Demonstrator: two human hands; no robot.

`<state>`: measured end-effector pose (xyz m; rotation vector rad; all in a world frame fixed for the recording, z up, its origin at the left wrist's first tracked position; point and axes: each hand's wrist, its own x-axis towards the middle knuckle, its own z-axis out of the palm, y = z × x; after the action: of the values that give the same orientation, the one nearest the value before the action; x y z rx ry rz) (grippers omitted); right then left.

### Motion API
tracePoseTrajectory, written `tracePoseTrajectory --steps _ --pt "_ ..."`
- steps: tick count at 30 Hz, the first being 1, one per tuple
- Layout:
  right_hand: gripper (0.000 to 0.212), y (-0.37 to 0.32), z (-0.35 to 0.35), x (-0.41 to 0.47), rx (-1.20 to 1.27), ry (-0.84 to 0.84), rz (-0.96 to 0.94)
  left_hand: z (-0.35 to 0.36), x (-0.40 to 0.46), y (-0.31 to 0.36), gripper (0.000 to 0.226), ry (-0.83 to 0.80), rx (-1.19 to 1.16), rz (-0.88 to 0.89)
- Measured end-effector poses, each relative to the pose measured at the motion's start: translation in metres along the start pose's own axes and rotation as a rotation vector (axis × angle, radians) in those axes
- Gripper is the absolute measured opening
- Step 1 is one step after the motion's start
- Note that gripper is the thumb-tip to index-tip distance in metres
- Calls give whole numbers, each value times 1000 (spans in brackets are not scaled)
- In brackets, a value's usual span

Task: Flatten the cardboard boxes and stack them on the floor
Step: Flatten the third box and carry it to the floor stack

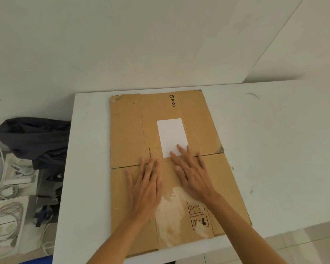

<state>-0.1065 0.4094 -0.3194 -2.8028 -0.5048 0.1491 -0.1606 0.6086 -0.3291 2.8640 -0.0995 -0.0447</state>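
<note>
Cardboard box (pixel 160 130) flattened on table (pixel 274 140) — under both hands, palms down

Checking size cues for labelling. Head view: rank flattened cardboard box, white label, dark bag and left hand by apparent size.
1. flattened cardboard box
2. dark bag
3. and 4. left hand and white label: look alike, and the hand is nearer the camera, so unranked.

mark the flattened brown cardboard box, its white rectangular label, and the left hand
flattened brown cardboard box (pixel 126 130): head view, bare far-left panel
white rectangular label (pixel 170 134): head view, label centre
left hand (pixel 146 184): head view, back of hand
</note>
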Motion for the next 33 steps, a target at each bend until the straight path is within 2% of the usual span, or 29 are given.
tracePoseTrajectory --steps 4,9,12,15,18,20,22,24,26,30,33 --pt "54 5 -4 -6 -66 -57 -22 -11 -4 -26 56 -14 40 61" --pt "57 60 -31 -36 -12 -78 185 -26 -17 -88 60 -54 79 -26" --pt "62 67 -38 -38 -20 -73 296 -34 -17 -95 60 -55 122 -124" --pt "72 58 -47 -30 10 -60 500 -49 -7 -73 50 -1 62 -310" --pt "94 49 -53 -29 194 28 752 -67 2 -53 53 -24 -220 -644" --pt "110 50 -55 -28 258 28 840 -75 10 -49 68 -51 -422 -867" --pt "117 54 -61 -25 281 -19 890 -77 18 -57 85 -125 -501 -954" --pt "114 54 -70 -19 275 -66 868 -81 22 -66 91 -224 -540 -937" --pt "103 45 -80 -15 276 -86 828 -86 23 -66 88 -290 -544 -857" --pt "78 16 -94 -14 201 -40 802 -101 14 -46 70 -283 -600 -733" --pt "69 -1 -107 -19 192 16 784 -115 10 -36 53 -254 -651 -688"
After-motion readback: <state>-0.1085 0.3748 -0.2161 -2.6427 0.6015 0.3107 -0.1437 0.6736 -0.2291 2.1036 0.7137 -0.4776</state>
